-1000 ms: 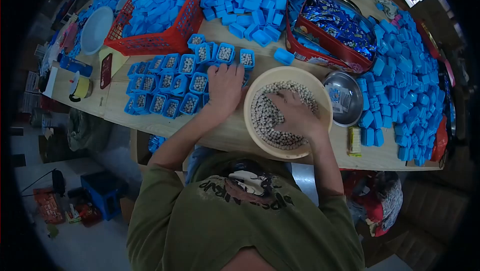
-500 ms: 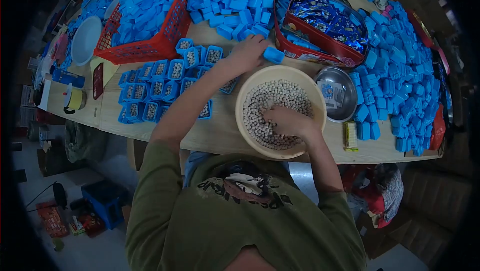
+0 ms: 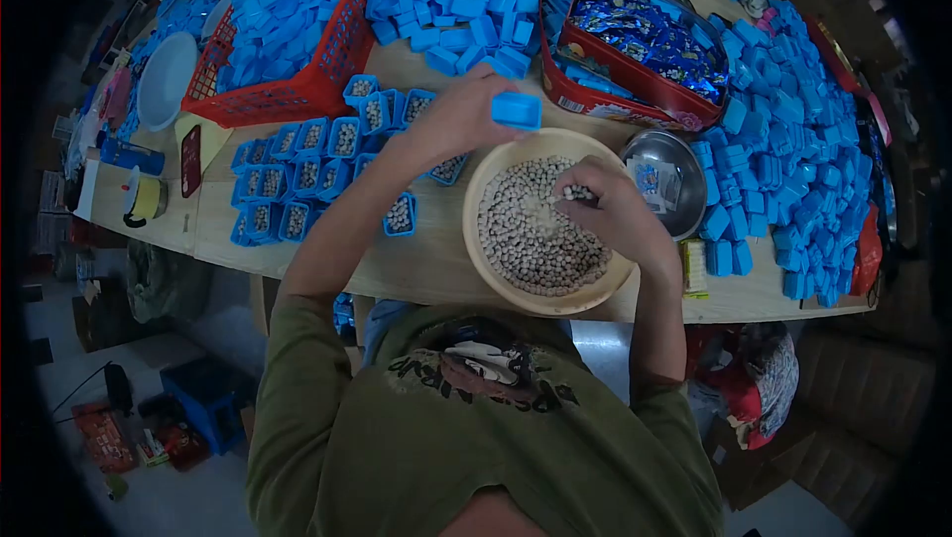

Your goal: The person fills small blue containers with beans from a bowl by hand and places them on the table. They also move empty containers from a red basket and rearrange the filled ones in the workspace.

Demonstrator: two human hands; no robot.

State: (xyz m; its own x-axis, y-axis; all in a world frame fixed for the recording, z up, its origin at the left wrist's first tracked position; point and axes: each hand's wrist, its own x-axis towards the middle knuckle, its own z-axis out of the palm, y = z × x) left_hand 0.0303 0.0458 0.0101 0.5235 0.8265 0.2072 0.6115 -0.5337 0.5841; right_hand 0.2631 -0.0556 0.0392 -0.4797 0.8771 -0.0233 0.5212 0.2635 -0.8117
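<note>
R fingers: curled narrow round a clutch of beads (image 3: 577,192); R hand (image 3: 627,208) is up over the bowl, vs. dug into the pile 0.5 s ago.
L fingers: pinched on the L end of a blue tub (image 3: 517,112) (fingertips partly hidden); L hand (image 3: 464,113) has drawn it from beside the tin to just by the bowl's far rim.
Bowl: cream bowl (image 3: 567,305), loose beads inside, dip near the middle.
Filled tubs: cluster (image 3: 345,138) L of bowl, partly behind L forearm; same spot approx.
R of bowl: steel bowl (image 3: 696,212) w/ packets.
Far side: red basket (image 3: 283,109) of blue pcs, red tin (image 3: 666,119) w/ blue wrappers; unmoved.
</note>
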